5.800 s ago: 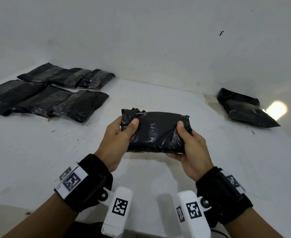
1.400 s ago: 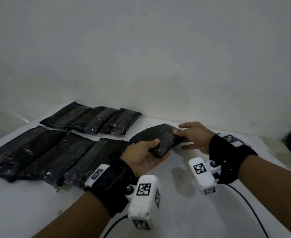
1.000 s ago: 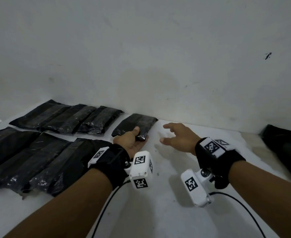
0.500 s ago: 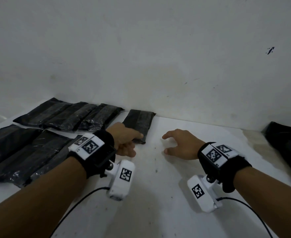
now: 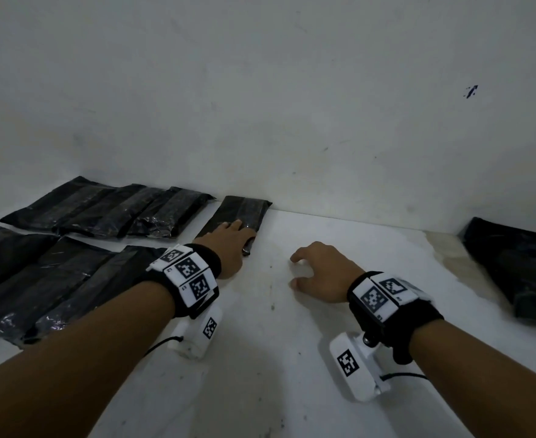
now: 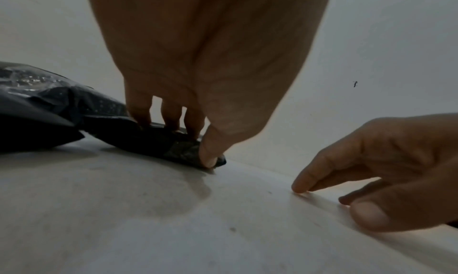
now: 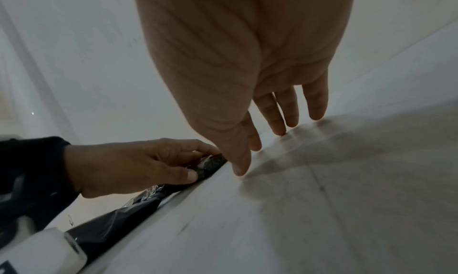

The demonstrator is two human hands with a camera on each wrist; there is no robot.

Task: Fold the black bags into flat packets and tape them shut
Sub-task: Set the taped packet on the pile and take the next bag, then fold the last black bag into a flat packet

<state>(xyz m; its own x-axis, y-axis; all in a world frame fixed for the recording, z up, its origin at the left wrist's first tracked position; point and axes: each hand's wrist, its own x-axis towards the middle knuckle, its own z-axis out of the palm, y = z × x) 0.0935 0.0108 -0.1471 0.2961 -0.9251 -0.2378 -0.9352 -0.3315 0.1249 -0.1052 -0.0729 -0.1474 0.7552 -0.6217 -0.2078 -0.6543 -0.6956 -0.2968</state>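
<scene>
A flat, folded black packet lies at the back of the white table, its far end against the wall. My left hand covers its near end, fingers curved over the top and the thumb against its right corner, pinching it. The left wrist view shows the fingertips on the packet and the thumb tip at its corner. My right hand rests apart to the right, holding nothing. Its loosely bent fingertips touch the bare table.
Two rows of finished black packets lie on the left, a back row and a nearer row. A pile of loose black bags sits at the far right. The wall runs close behind the table.
Both hands carried the packet to the back left. My left hand set it down beside the back row and turned palm down onto it. The right hand let go and settled on the table.
</scene>
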